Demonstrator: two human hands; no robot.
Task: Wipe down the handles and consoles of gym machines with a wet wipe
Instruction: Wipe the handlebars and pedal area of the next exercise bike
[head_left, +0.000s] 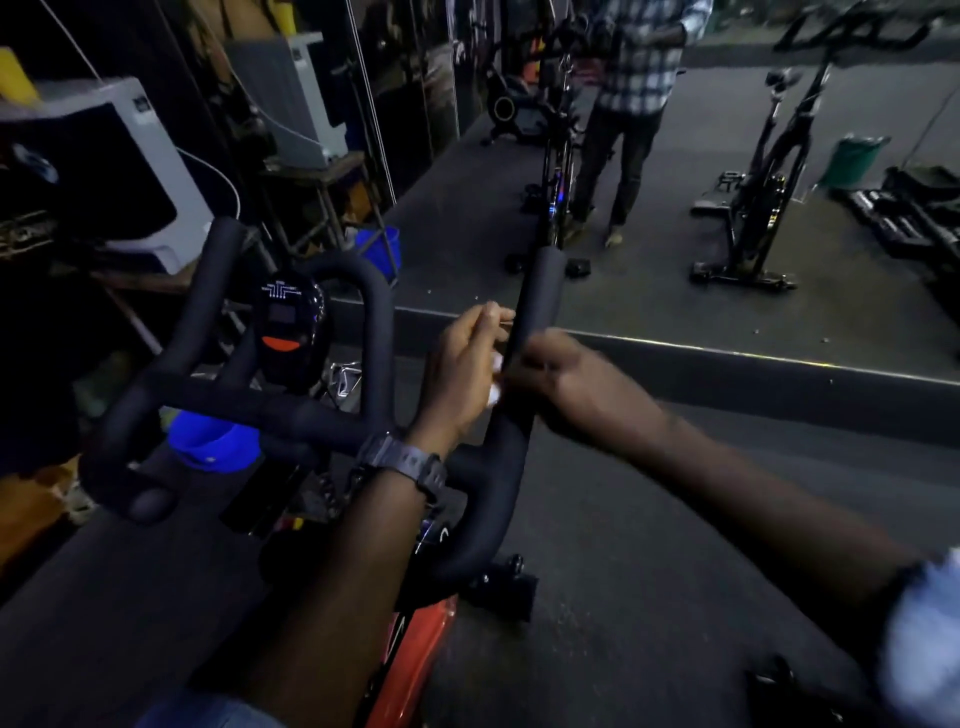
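One head-worn wide-angle camera looks forward and down from just above the exercise bike's handlebars (270, 410), very near them. The console (287, 327) sits left of centre; the gym floor (649, 291) and a far bike (769, 171) fill the upper right.

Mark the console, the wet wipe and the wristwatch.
console (284, 332): head view, on its dark screen face.
wet wipe (496, 382): head view, white bit showing between both hands.
wristwatch (410, 460): head view, on the strap.

Wet wipe (496, 376) perhaps, mostly hidden
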